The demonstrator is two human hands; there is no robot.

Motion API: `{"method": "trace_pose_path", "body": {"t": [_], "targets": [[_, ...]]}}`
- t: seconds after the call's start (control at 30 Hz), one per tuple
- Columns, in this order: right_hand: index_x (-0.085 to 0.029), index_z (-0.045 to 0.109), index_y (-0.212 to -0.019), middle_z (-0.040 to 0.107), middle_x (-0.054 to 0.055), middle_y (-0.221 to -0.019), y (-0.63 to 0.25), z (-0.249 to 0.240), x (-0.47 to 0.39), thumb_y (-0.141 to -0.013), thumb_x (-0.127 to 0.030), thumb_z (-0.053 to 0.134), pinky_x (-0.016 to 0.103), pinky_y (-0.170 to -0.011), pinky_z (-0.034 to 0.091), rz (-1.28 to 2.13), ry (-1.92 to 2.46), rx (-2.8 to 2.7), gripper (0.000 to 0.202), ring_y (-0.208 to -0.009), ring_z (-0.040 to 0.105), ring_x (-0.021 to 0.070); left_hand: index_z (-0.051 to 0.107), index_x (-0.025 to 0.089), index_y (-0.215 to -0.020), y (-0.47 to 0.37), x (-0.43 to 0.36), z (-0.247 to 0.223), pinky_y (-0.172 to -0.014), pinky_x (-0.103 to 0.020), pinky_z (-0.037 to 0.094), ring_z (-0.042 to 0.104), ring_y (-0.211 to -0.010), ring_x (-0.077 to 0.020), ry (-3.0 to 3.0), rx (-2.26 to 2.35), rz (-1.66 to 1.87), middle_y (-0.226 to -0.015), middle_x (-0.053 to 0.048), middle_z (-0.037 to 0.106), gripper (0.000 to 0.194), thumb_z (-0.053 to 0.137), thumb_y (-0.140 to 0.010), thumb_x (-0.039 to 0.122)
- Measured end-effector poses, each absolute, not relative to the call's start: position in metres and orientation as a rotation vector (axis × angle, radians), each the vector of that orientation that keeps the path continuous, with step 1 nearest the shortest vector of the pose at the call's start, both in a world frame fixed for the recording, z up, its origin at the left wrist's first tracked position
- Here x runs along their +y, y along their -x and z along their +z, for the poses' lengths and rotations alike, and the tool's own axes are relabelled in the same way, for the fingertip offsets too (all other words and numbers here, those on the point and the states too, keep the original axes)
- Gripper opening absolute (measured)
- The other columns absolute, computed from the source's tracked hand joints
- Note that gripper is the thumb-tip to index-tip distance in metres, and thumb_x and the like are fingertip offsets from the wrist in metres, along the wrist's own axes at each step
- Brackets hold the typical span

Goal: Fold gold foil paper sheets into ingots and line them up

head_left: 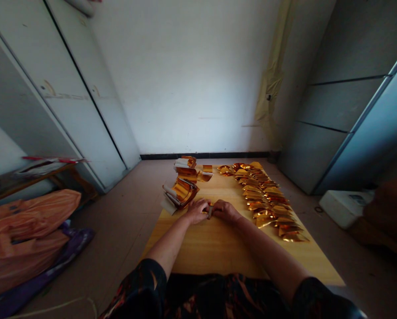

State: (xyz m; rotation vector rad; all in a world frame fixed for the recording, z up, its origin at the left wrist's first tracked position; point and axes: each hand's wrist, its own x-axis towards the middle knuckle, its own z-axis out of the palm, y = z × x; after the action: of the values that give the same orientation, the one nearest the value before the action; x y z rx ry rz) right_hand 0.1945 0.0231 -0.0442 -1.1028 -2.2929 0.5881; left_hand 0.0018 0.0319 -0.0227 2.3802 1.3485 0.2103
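My left hand and my right hand are close together low over the wooden table. Between them is a small piece of gold foil paper, pinched by the fingers of both hands and mostly covered by them. Left of my hands lies a curled stack of gold foil paper with pale backing. Behind it is another curled stack, with loose gold sheets beside it. To the right, many folded gold foil pieces overlap in long rows.
Grey-white cabinets stand at the left, and a tall grey cabinet or fridge at the right. Orange and purple bags lie on the floor at left. A white box sits at right. A white wall is beyond the table.
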Motion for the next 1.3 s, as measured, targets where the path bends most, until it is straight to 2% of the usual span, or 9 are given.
{"method": "trace_pose_path", "body": {"t": [0.1, 0.2, 0.33, 0.47, 0.6, 0.83, 0.93, 1.13, 1.3], "targets": [[-0.019, 0.071, -0.083, 0.063, 0.002, -0.085, -0.191, -0.039, 0.027, -0.079, -0.024, 0.061, 0.02, -0.07, 0.043, 0.594, 1.241, -2.314, 0.012, -0.079, 0.057, 0.0118, 0.061, 0.025, -0.101, -0.001, 0.033, -0.024, -0.112, -0.045, 0.02, 0.032, -0.134, -0.0239, -2.38, 1.344, 0.221, -0.138, -0.002, 0.047, 0.027, 0.062, -0.075, 0.031], [-0.018, 0.071, -0.082, 0.062, 0.002, -0.083, -0.185, -0.034, 0.027, -0.078, -0.025, 0.061, 0.018, -0.064, 0.039, 0.535, 1.39, -2.345, 0.013, -0.075, 0.055, 0.0111, 0.062, 0.024, -0.096, -0.001, 0.032, -0.022, -0.111, -0.044, 0.021, 0.035, -0.132, -0.0227, -2.392, 1.323, 0.225, -0.138, -0.002, 0.047, 0.02, 0.058, -0.077, 0.028], [-0.018, 0.071, -0.08, 0.062, 0.002, -0.084, -0.178, -0.025, 0.024, -0.079, -0.028, 0.059, 0.019, -0.057, 0.034, 0.503, 1.547, -2.323, 0.016, -0.068, 0.054, 0.01, 0.058, 0.024, -0.108, -0.001, 0.029, -0.016, -0.11, -0.043, 0.023, 0.037, -0.129, -0.0223, -2.394, 1.314, 0.227, -0.134, -0.004, 0.05, 0.031, 0.056, -0.078, 0.025], [-0.017, 0.07, -0.079, 0.061, 0.003, -0.085, -0.173, -0.019, 0.022, -0.079, -0.031, 0.059, 0.019, -0.057, 0.033, 0.501, 1.62, -2.32, 0.018, -0.069, 0.054, 0.0102, 0.051, 0.025, -0.121, -0.001, 0.028, -0.014, -0.108, -0.04, 0.026, 0.043, -0.124, -0.0221, -2.38, 1.316, 0.245, -0.125, -0.005, 0.056, 0.043, 0.055, -0.078, 0.027], [-0.018, 0.069, -0.08, 0.06, 0.003, -0.086, -0.171, -0.019, 0.022, -0.079, -0.033, 0.06, 0.019, -0.056, 0.032, 0.485, 1.668, -2.325, 0.018, -0.071, 0.053, 0.0109, 0.046, 0.024, -0.128, 0.0, 0.03, -0.016, -0.108, -0.04, 0.026, 0.04, -0.127, -0.0232, -2.381, 1.308, 0.234, -0.13, -0.007, 0.052, 0.051, 0.056, -0.078, 0.029], [-0.017, 0.067, -0.078, 0.058, 0.003, -0.082, -0.17, -0.024, 0.022, -0.079, -0.037, 0.06, 0.02, -0.055, 0.031, 0.465, 1.697, -2.266, 0.021, -0.067, 0.051, 0.0102, 0.053, 0.025, -0.122, 0.0, 0.031, -0.019, -0.112, -0.044, 0.018, 0.03, -0.135, -0.024, -2.376, 1.292, 0.213, -0.142, -0.006, 0.043, 0.042, 0.053, -0.081, 0.029], [-0.018, 0.067, -0.076, 0.057, 0.001, -0.081, -0.17, -0.025, 0.023, -0.076, -0.034, 0.062, 0.019, -0.055, 0.031, 0.466, 1.68, -2.256, 0.017, -0.067, 0.05, 0.0094, 0.058, 0.024, -0.114, -0.001, 0.031, -0.02, -0.113, -0.045, 0.017, 0.03, -0.135, -0.0242, -2.386, 1.289, 0.211, -0.143, -0.005, 0.043, 0.034, 0.053, -0.081, 0.031], [-0.017, 0.065, -0.075, 0.057, 0.0, -0.081, -0.17, -0.024, 0.021, -0.07, -0.025, 0.064, 0.018, -0.056, 0.032, 0.497, 1.704, -2.22, 0.009, -0.066, 0.049, 0.009, 0.055, 0.023, -0.117, -0.001, 0.03, -0.019, -0.112, -0.047, 0.018, 0.031, -0.135, -0.0258, -2.396, 1.316, 0.205, -0.143, -0.007, 0.042, 0.04, 0.056, -0.078, 0.033], [-0.017, 0.065, -0.075, 0.059, 0.001, -0.081, -0.175, -0.027, 0.025, -0.067, -0.015, 0.062, 0.018, -0.06, 0.035, 0.515, 1.655, -2.172, 0.009, -0.068, 0.05, 0.0094, 0.062, 0.022, -0.096, -0.001, 0.03, -0.02, -0.109, -0.044, 0.023, 0.035, -0.131, -0.0254, -2.434, 1.29, 0.23, -0.14, -0.004, 0.046, 0.024, 0.059, -0.075, 0.032]]}}
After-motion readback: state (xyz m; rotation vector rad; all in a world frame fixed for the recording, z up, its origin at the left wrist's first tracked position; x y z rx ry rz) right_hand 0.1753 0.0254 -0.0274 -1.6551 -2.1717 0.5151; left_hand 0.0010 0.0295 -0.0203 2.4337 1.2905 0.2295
